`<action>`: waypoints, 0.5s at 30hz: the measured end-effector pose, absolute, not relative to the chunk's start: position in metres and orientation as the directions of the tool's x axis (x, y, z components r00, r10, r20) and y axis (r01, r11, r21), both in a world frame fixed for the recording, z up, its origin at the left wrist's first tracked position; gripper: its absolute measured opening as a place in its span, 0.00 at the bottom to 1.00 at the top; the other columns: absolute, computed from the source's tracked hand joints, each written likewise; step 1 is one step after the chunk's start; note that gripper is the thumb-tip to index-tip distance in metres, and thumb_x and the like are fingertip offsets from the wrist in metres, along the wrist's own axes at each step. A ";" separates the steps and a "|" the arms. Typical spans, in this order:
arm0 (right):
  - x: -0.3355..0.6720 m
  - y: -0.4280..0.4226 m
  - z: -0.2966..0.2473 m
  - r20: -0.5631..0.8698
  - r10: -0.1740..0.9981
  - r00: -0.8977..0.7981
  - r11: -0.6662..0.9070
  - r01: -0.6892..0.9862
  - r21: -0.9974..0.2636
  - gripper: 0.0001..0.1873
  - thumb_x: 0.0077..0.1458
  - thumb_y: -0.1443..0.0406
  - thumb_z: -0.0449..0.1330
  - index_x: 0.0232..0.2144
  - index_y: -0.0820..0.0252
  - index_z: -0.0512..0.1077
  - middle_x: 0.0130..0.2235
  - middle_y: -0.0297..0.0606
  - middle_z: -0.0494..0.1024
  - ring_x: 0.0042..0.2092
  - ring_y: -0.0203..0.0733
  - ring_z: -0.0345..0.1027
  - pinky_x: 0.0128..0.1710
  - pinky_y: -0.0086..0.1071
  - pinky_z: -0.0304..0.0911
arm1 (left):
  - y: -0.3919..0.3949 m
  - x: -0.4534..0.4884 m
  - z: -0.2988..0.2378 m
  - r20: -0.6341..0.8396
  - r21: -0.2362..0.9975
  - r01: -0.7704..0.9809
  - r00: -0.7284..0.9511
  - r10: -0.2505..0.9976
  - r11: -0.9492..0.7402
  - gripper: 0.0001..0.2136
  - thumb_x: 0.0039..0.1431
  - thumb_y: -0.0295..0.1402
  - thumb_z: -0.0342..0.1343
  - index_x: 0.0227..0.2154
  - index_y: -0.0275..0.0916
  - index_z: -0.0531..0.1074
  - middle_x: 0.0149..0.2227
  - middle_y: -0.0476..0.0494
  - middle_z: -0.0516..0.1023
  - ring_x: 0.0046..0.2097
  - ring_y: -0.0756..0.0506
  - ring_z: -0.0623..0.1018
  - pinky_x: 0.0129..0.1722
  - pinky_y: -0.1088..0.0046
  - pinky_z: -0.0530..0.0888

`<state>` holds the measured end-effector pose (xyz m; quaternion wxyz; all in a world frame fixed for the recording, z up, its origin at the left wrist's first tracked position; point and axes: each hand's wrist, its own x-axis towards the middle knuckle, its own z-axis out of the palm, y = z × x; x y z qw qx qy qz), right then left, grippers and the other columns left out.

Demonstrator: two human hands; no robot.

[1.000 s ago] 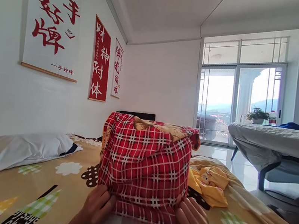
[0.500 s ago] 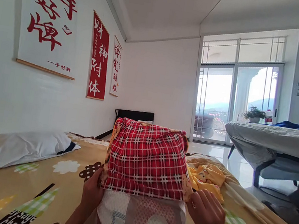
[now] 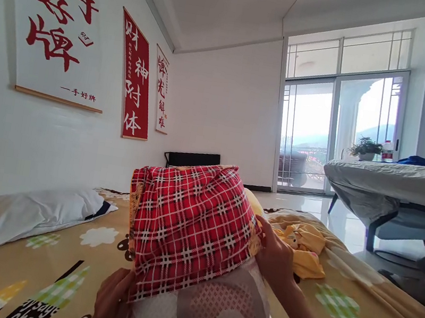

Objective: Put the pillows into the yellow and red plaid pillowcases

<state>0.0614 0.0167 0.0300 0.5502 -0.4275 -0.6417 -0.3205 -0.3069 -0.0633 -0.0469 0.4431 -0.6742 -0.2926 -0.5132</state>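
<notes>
A red plaid pillowcase [image 3: 190, 220] with tan patterned side edges stands up in front of me, covering the far part of a bulky pillow. The pillow's near end [image 3: 208, 314] shows a white and mauve-grey print with pale ovals. My left hand [image 3: 112, 296] is closed on the pillowcase at its lower left corner, its fingertips partly hidden. Higher up on the other side, my right hand [image 3: 276, 252] pinches the pillowcase's right edge. The pillowcase slants, its right side higher than its left.
All this rests on a bed with a tan printed sheet [image 3: 99, 237]. A white pillow [image 3: 39, 209] lies at the left, a crumpled yellow cloth [image 3: 307, 244] at the right. Beyond stand a covered table [image 3: 394, 180] and a glass door [image 3: 305, 136].
My left hand has moved down and left, while my right hand has gone up and slightly left. The pillowcase has tilted between them and shifted left. The view has shifted slightly.
</notes>
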 end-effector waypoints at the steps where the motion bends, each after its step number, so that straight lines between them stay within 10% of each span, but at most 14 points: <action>1: 0.058 0.012 0.029 0.970 0.226 -0.092 0.423 0.906 -0.012 0.19 0.52 0.69 0.49 0.47 0.60 0.68 0.33 0.38 0.80 0.28 0.41 0.74 0.23 0.29 0.61 | -0.066 -0.316 -0.049 0.955 -0.288 0.866 0.291 -0.055 -0.409 0.15 0.55 0.21 0.44 0.42 0.40 0.70 0.29 0.42 0.78 0.31 0.46 0.79 0.29 0.73 0.75; 8: 0.053 -0.032 0.003 0.916 0.080 -0.394 0.475 0.823 0.312 0.19 0.57 0.71 0.46 0.48 0.67 0.69 0.36 0.43 0.80 0.31 0.39 0.73 0.29 0.30 0.65 | -0.079 -0.343 -0.071 0.975 -0.160 0.899 0.207 0.075 -0.408 0.12 0.52 0.23 0.47 0.38 0.40 0.69 0.25 0.46 0.77 0.24 0.47 0.77 0.22 0.76 0.72; 15: 0.056 -0.048 -0.033 0.903 0.105 -0.418 0.479 0.817 0.322 0.16 0.61 0.70 0.44 0.38 0.65 0.73 0.32 0.42 0.79 0.30 0.38 0.71 0.29 0.30 0.65 | -0.066 -0.326 -0.110 0.960 0.047 0.896 0.081 0.266 -0.442 0.08 0.55 0.28 0.45 0.37 0.39 0.67 0.25 0.46 0.76 0.21 0.47 0.76 0.18 0.77 0.69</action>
